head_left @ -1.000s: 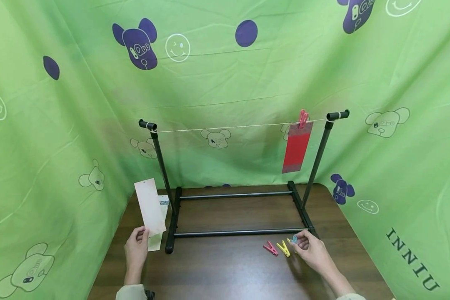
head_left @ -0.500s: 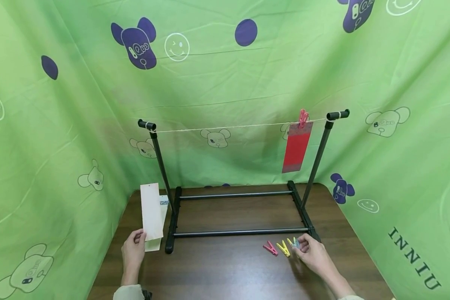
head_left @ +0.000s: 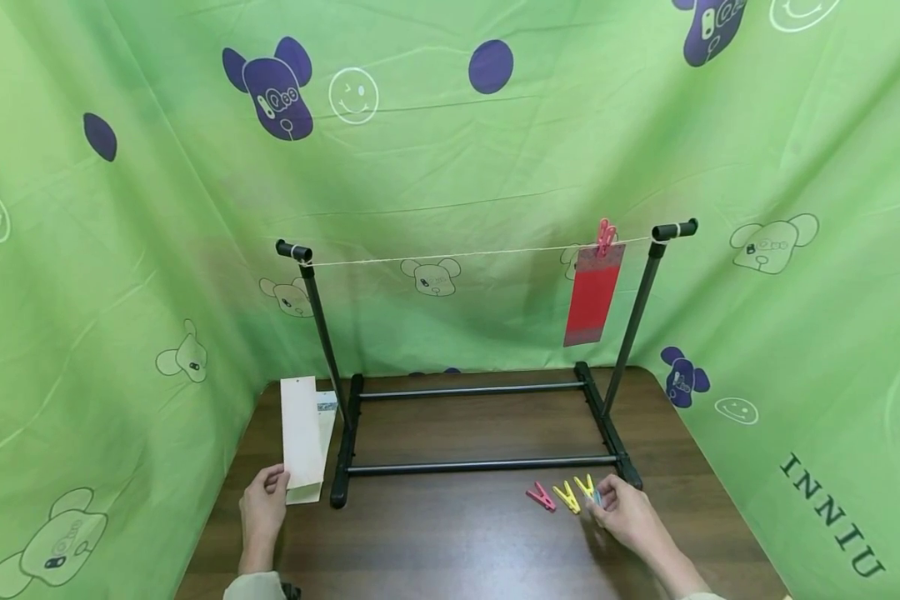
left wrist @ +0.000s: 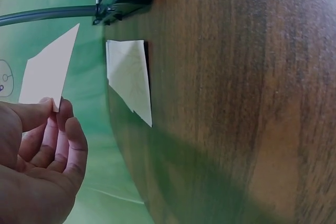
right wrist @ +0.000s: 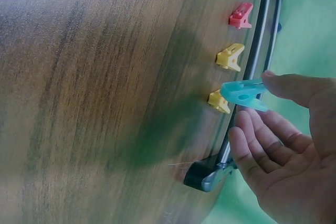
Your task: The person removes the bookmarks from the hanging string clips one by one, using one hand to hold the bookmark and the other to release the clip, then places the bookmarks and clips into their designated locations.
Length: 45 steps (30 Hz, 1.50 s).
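Observation:
My left hand (head_left: 263,510) pinches a white paper card (head_left: 301,429) by its lower left corner. In the left wrist view the card (left wrist: 50,72) stands clear of the paper pieces (left wrist: 128,69) lying on the table. My right hand (head_left: 627,510) holds a turquoise clothespin (right wrist: 242,93) between thumb and fingers, above the table. Beside it lie two yellow clothespins (right wrist: 230,57) and a pink clothespin (right wrist: 241,16). A red card (head_left: 594,296) hangs from a string (head_left: 450,255), held by pink clothespins (head_left: 606,237) at its top.
The string runs between two posts of a black stand (head_left: 482,464) on the wooden table (head_left: 450,550). The stand's left foot (head_left: 339,483) is just right of the paper pieces. Green printed cloth (head_left: 420,167) surrounds the table at the back and sides.
The white card has swung from a leftward tilt to nearly straight and has come lower with my left hand. My right hand has shifted slightly right and down with the turquoise clothespin.

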Motion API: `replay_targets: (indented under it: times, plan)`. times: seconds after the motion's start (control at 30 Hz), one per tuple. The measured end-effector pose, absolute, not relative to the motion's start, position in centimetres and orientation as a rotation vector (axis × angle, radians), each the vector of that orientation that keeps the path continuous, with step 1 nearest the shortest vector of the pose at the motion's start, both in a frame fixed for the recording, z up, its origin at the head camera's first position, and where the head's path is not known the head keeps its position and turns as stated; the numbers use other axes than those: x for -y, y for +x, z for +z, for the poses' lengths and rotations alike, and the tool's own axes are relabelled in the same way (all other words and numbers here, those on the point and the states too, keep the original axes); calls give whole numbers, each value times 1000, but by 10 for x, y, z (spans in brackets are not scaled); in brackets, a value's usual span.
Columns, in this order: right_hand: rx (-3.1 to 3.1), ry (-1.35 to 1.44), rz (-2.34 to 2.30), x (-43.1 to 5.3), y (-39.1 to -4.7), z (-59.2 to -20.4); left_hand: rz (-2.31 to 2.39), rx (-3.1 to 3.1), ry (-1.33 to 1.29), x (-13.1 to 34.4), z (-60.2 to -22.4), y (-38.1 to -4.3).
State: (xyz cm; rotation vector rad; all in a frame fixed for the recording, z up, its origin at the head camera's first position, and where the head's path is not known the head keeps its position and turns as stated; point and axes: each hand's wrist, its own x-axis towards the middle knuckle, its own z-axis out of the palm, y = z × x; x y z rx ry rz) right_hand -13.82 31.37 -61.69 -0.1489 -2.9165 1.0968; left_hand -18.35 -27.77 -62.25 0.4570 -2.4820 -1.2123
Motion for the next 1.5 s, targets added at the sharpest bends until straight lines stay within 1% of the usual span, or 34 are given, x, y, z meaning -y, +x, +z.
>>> replay_targets:
  times: [0.27, 0.67, 1.1, 1.37, 1.5]
  plan:
    - [2919, -141, 1080, -313, -137, -621, -1212, 2497, 471, 279, -628, -182]
    - [2953, -150, 1011, -314, -136, -624, -1294, 2558, 486, 286, -624, -177]
    - [3023, -213, 1001, -314, -132, -631, -1233, 2614, 513, 289, -632, -174]
    - [3005, -167, 996, -313, -134, -633, -1185, 2649, 497, 292, -639, -175]
    - [2979, -99, 966, -318, -137, -646, -1209, 2682, 508, 292, -642, -175]
